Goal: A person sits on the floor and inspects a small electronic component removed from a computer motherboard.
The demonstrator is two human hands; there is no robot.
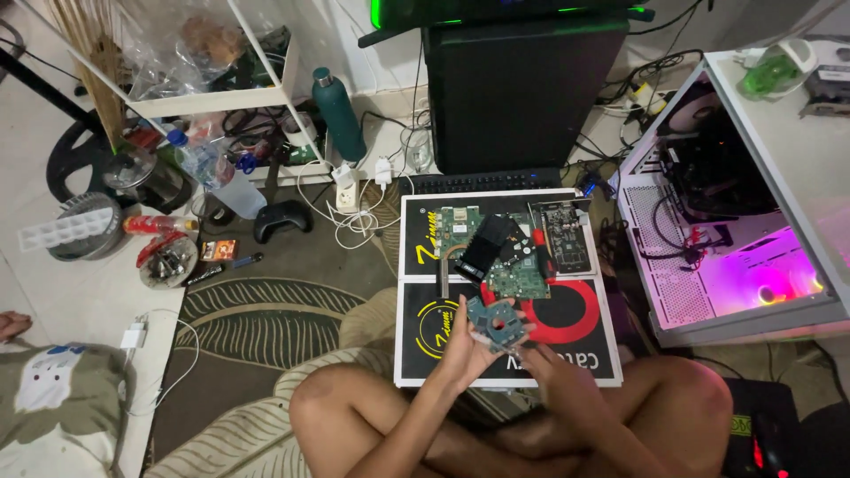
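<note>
Cluttered floor, patterned rug (266, 310); I see my left hand (460, 350) cupped under the small circuit board (496, 323), fingers closed on its left edge; my right hand (534, 354) pinches its lower right, equally near; board tilted, above the black box lid (425, 345).

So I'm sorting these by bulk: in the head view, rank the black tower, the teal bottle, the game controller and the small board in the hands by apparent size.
1. Black tower
2. Teal bottle
3. Game controller and small board look alike; the board is nearer the camera, so unsure.
</note>
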